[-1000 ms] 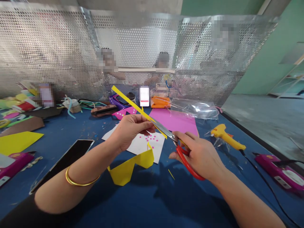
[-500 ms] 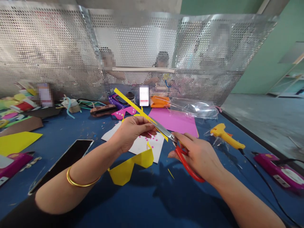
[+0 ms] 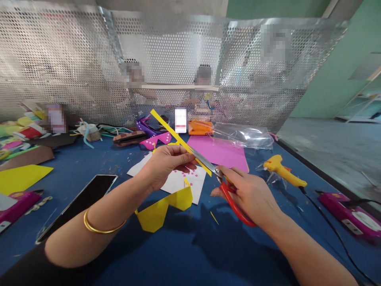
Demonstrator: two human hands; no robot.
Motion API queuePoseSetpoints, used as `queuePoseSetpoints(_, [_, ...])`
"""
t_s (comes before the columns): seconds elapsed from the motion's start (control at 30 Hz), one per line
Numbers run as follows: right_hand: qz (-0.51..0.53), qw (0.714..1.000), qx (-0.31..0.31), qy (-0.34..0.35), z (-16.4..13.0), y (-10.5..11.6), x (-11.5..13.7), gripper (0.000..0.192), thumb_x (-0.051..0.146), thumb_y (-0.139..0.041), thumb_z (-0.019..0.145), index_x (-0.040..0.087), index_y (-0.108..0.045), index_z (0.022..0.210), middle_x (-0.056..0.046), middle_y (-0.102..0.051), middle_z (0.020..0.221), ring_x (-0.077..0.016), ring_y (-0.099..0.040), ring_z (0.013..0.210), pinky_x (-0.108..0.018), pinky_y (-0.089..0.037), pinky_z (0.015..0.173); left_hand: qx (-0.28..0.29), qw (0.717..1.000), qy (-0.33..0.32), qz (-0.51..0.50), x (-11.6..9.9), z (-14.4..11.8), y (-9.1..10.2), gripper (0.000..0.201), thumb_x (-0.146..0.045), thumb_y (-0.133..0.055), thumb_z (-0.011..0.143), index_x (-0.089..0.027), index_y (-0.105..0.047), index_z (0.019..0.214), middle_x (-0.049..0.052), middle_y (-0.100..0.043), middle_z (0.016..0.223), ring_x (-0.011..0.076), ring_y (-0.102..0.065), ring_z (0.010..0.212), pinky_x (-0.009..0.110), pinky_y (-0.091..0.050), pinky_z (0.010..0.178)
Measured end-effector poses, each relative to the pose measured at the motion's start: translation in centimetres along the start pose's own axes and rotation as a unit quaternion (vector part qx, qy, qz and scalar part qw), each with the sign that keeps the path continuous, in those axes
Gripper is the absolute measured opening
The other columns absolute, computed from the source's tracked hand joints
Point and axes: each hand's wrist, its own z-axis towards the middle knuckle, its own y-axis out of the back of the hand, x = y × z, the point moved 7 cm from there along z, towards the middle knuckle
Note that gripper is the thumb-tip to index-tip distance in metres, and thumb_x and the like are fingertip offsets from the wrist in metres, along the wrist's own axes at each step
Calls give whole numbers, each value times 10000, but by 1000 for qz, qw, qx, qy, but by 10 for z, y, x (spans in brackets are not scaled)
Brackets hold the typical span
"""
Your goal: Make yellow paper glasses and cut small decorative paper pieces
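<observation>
Snipping yellow strip [image 3: 169,129] — red scissors [image 3: 229,190]

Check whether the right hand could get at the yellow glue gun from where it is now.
Probably yes, but not freely: the right hand is occupied with the red-handled scissors. The glue gun lies just beyond it on the blue table, with nothing between.
</observation>
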Motion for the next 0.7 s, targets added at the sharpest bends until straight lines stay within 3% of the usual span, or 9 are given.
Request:
queuePoseSetpoints(0.17, [15,1000,-14,2,0,3,-2,563,622,-429,959,138,-632,1164,-32,-673,787,-184,-644,629,-305,-455,567,-2,1000,-13,7,-8,0,6,192,-321,-795,699,-143,-749,754,50,-762,735,140,-701,644,211,-525,579])
queuePoseSetpoints(0.5, [18,999,-29,-1,0,4,-1,703,730,-390,905,128,-627,1179,-67,-703,848,-198,-658,647,-321,-472,573,-12,998,-57,36,-15,0,8,139,-288,-763,728,-153,-733,714,21,-734,673,121,-677,613,210,-520,574])
queuePoseSetpoints(0.7, [-1,1000,-22,-7,-1,5,0,639,681,-443,919,134,-609,1205,-53,-696,840,-194,-643,619,-319,-442,552,-3,998,-52,45,-8,0,2,122,-270,-731,749,-152,-730,717,30,-740,684,123,-677,606,223,-524,578])
